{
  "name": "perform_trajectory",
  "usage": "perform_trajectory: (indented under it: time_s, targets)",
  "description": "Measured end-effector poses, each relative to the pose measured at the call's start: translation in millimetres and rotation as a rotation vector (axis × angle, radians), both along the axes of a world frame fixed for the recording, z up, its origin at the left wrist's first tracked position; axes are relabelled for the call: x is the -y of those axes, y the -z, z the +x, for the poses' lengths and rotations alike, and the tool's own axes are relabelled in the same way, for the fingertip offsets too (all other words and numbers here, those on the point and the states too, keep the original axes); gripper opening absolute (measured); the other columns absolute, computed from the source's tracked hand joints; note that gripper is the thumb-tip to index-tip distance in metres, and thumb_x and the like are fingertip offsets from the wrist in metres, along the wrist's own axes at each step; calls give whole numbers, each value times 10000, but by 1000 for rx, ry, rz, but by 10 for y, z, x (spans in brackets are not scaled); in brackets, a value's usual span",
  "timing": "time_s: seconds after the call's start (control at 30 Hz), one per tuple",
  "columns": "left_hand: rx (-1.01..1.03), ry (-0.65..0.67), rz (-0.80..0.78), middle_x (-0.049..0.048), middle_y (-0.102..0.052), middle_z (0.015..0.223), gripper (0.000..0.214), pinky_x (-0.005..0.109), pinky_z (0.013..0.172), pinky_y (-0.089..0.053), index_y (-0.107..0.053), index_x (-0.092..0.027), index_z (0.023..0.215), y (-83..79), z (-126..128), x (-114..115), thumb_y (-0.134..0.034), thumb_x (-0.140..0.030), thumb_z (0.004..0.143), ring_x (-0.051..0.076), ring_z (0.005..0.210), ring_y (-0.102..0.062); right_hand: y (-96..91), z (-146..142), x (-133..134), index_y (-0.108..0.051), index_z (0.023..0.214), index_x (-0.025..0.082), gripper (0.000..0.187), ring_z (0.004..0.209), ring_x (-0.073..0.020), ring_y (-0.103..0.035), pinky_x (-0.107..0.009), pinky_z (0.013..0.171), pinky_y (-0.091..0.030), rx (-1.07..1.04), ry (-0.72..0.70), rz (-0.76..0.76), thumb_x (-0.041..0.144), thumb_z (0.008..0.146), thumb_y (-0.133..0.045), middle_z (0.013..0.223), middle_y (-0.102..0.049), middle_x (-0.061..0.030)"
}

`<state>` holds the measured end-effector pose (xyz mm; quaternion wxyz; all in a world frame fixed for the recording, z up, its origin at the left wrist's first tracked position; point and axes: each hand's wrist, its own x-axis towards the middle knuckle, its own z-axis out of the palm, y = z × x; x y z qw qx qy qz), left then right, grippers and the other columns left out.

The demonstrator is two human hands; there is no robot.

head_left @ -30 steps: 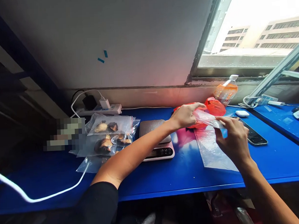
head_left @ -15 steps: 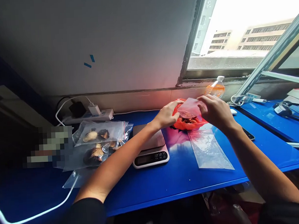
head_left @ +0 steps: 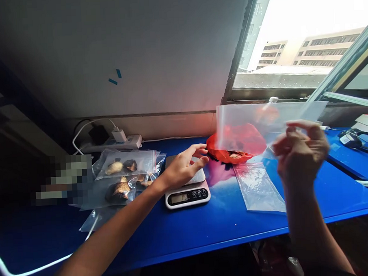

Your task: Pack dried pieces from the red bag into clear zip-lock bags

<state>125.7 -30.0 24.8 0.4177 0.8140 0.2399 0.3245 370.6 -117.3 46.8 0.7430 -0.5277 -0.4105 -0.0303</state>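
Clear plastic: an empty zip bag (head_left: 247,123) hangs in the air above the far side of the counter (head_left: 206,228), in front of the red bag (head_left: 223,153) of dried pieces. The right hand (head_left: 300,153) pinches it at its right end.
- Right grip: closed on the film between thumb and fingertips. The hand is blurred, so the exact finger placement is unclear.
- Handling, by judgement: film this thin wants a pinch close to the mouth edge, held taut and clear of the red bag. A second hold at the opposite corner would stop it folding.
- Left hand (head_left: 185,167): open and holding nothing. The fingers are spread and point toward the red bag, over the platform of the scale (head_left: 188,193). Contact cannot be told.
- Arms: the right forearm rises steeply from the bottom edge. The left reaches long from lower left.
- Nearby: a second empty bag (head_left: 259,187) lies flat right of the scale, and filled bags (head_left: 124,167) lie to its left.
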Motion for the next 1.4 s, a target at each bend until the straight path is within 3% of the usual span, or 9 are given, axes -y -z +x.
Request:
perform_trajectory:
  time_s: [0.1,0.33,0.47,0.63,0.77,0.83,0.97,1.27,1.4]
  targets:
    - [171,-43,-151,103,-721,1034,380,305,736,-533,-623,-187,1138,61,-98,-47,-580,-477,897,207,907,-678,138,-407,-177,-536,978,241,170,437,-107,-459,-256,452,-357,-79,-364,-106,380,882,-510,556,-532,48]
    - [760,-524,-406,-37,-575,566,330,167,509,-420,-603,-173,684,161,-588,-249,-842,-395,631,73,534,-506,594,-887,-305,-567,776,206,308,542,-110,-498,-260,532,-407,-30,-913,-347,501,817,-644,624,-537,25]
    - [726,-474,-468,-44,-563,584,278,171,505,-407,-580,-173,659,266,-775,-230,-798,-346,663,65,535,-478,661,-863,-174,-559,650,215,425,570,-143,-486,-288,544,-391,20,-1171,-368,596,838,-573,598,-528,-6]
    - [485,-316,-511,-12,-614,620,253,216,567,-435,-632,-157,672,305,-729,-63,-790,-355,674,89,567,-523,567,-618,-229,-476,665,235,506,566,-158,-477,-321,563,-408,-202,-977,-199,690,855,-366,608,-469,-9]
    - [252,-161,-502,22,-611,593,281,225,549,-408,-673,-127,639,346,-605,114,-773,-380,705,111,574,-526,600,-511,-288,-535,946,237,277,611,-141,-511,-288,581,-399,-147,-968,-323,497,852,-557,713,-554,8]
    - [112,-118,-458,9,-581,565,304,208,507,-359,-658,-129,632,385,-549,172,-739,-404,732,97,536,-486,627,-550,-263,-536,1088,238,322,645,-131,-518,-272,599,-398,-20,-1031,-417,411,835,-637,753,-569,17]
    - [-37,-178,-341,-14,-530,549,335,199,468,-315,-625,-138,644,422,-501,186,-663,-445,770,83,498,-436,659,-683,-209,-598,1012,196,229,612,-111,-472,-249,554,-358,183,-974,-529,380,876,-612,718,-540,15]
    - [-28,-254,-319,3,-608,650,276,221,534,-452,-653,-149,758,266,-596,141,-641,-424,776,108,559,-535,725,-762,-235,-604,924,186,205,584,-105,-472,-235,511,-356,223,-813,-444,371,934,-517,735,-586,-15]
    - [-167,-301,-89,6,-626,651,221,219,501,-391,-652,-151,765,267,-578,197,-565,-342,832,108,541,-512,681,-776,-196,-595,954,187,137,675,-124,-554,-246,590,-420,405,-767,-429,258,943,-479,820,-634,-41]
